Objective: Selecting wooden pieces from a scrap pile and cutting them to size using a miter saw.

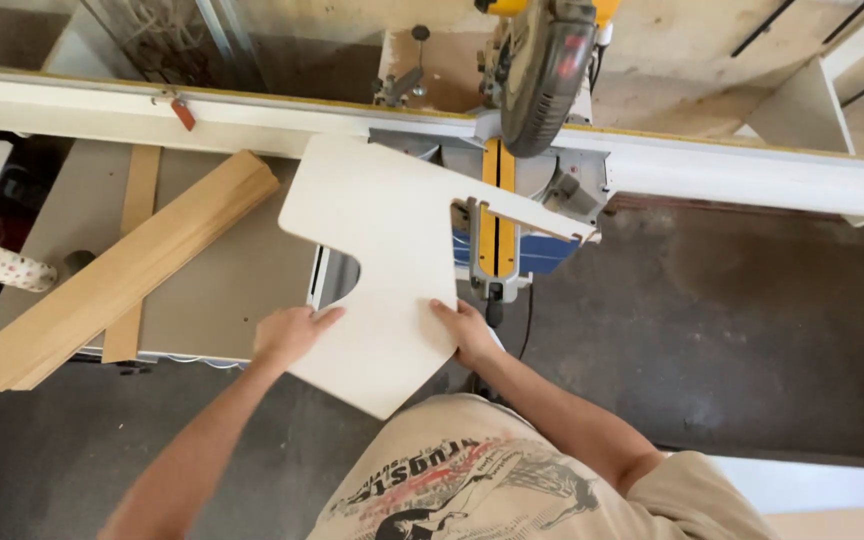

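Pale wood tones, grey floor, one yellow accent

The cut-out panel is off-white; the stacked strips at left are light tan. At the upper middle, the saw is dark grey with a yellow stripe down its base. The fence rail is cream, the floor dark grey, and the shirt beige with a red-and-black print.

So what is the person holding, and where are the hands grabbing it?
A flat white cut-out board, lying on the saw table. The left hand grips its near left edge and the right hand its near right edge.
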